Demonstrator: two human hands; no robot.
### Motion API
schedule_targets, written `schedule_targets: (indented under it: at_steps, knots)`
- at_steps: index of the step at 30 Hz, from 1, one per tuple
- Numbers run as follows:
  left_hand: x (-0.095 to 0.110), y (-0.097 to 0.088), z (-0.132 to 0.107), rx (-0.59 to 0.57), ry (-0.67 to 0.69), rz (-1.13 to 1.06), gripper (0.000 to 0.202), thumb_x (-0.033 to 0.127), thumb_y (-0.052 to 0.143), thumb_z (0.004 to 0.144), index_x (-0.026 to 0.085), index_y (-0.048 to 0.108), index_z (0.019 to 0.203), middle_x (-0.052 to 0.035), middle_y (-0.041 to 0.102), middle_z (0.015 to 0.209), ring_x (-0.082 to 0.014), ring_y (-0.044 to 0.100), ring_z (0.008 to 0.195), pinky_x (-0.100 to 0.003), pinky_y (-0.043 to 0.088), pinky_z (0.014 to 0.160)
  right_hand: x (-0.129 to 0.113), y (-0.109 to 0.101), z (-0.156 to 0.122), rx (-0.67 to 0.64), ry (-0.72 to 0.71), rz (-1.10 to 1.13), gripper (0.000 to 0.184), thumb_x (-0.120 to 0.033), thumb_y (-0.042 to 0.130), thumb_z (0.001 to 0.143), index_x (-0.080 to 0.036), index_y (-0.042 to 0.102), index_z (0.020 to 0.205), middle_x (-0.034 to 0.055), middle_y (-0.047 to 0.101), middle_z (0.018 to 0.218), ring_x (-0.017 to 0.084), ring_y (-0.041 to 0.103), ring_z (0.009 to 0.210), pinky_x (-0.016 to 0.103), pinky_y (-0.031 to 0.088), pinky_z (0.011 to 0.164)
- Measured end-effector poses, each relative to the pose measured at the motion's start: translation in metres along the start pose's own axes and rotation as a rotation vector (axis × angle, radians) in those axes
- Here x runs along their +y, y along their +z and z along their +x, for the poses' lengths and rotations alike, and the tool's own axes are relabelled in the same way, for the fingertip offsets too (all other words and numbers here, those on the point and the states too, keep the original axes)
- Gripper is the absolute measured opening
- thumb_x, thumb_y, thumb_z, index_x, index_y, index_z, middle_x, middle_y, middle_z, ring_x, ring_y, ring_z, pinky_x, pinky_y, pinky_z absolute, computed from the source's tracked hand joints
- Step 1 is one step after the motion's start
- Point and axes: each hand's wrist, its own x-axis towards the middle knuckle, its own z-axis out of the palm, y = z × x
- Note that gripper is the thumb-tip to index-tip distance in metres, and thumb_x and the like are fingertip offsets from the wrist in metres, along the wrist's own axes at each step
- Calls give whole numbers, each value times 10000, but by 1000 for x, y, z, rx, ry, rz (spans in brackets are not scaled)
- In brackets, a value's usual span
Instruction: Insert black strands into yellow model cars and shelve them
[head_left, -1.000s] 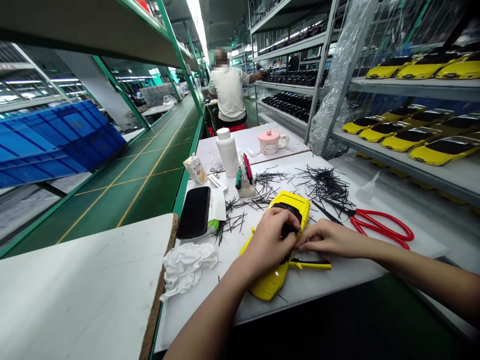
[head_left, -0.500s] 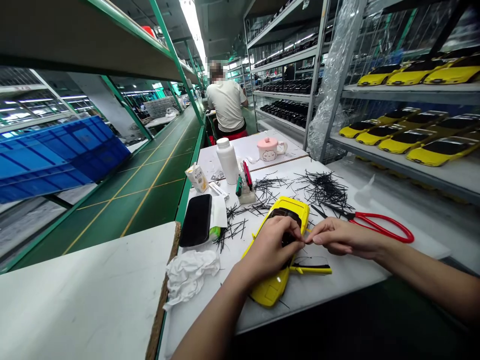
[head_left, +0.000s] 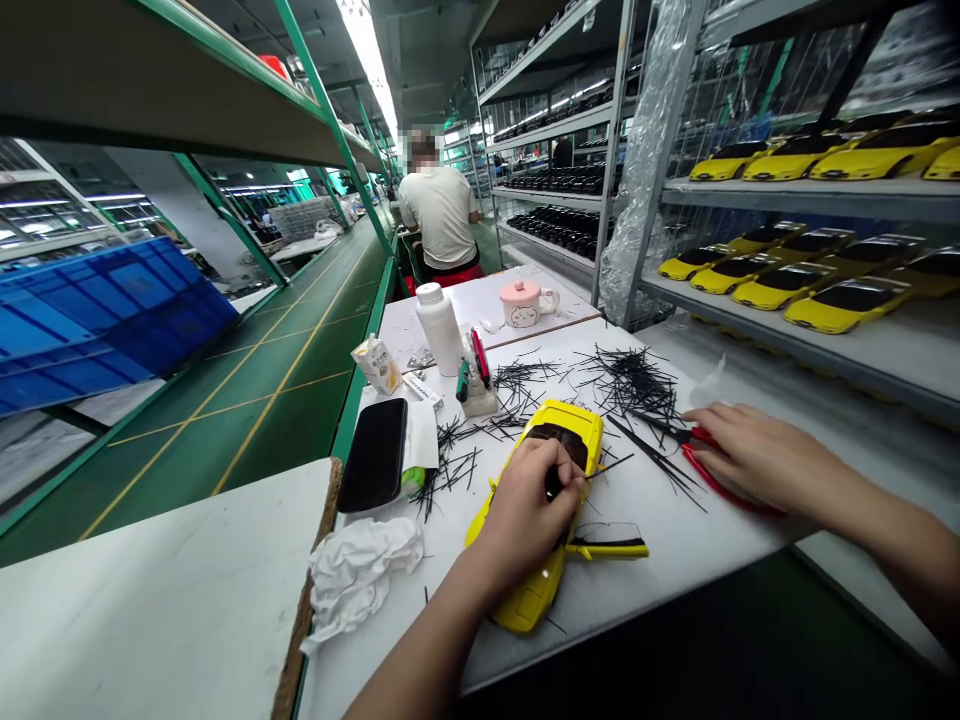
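A yellow model car (head_left: 534, 592) lies at a slant on the white table, with one door (head_left: 611, 550) swung out to the right. My left hand (head_left: 536, 495) rests over the car's roof and side. Its thumb and forefinger are pinched on a thin black strip (head_left: 611, 466), whose free end points right. Farther right, my right hand (head_left: 757, 450) is closed on the red handles of a pair of scissors (head_left: 701, 465). The fingers partly cover the handles, and the blades point left toward a pile of black strips (head_left: 637, 382).
A black phone (head_left: 373, 455), crumpled tissue (head_left: 364, 570), small carton (head_left: 376, 365), white bottle (head_left: 441, 330), pen holder (head_left: 478, 402) and pink-lidded mug (head_left: 523, 305) stand around the car. Right, a rack (head_left: 772, 200) holds yellow cars. A conveyor (head_left: 277, 350) runs left; a person (head_left: 441, 220) sits ahead.
My right hand has left the car's side and moved right onto the scissors, which have turned slightly. My left hand stays at the car, and the black strip now shows sticking out from its fingers.
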Motion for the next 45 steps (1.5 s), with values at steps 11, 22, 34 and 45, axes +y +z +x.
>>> schedule_targets:
  at_steps: [11, 22, 34, 45]
  knots:
    - [-4, 6, 1, 157, -189, -109, 264, 189, 557, 812, 224, 323, 696, -5, 664, 842, -197, 578, 848, -322, 411, 793, 8, -14, -32, 148, 156, 218, 540, -407, 567, 817, -278, 367, 1302, 138, 649, 1020, 292, 649, 844, 366, 503, 701]
    - [-4, 8, 0, 178, -219, -115, 259, 203, 551, 824, 226, 320, 709, -9, 673, 853, -189, 578, 812, -319, 432, 771, -3, 5, -65, 32, 145, 284, 558, -458, 601, 805, -349, 414, 1320, 122, 697, 1043, 348, 681, 927, 406, 541, 711]
    - [-2, 8, 0, 165, -230, -135, 268, 206, 560, 815, 221, 319, 700, -9, 673, 862, -179, 563, 787, -302, 417, 744, -26, 22, -60, -88, 22, 428, 484, -441, 592, 842, -244, 499, 1275, 98, 692, 1096, 271, 677, 867, 343, 554, 690]
    - [1, 7, 0, 172, -252, -138, 286, 173, 570, 795, 222, 309, 690, 7, 669, 837, -193, 546, 826, -323, 404, 781, -29, 27, -59, -117, 39, 446, 455, -460, 556, 871, -247, 501, 1268, 57, 704, 1038, 235, 678, 853, 289, 528, 689]
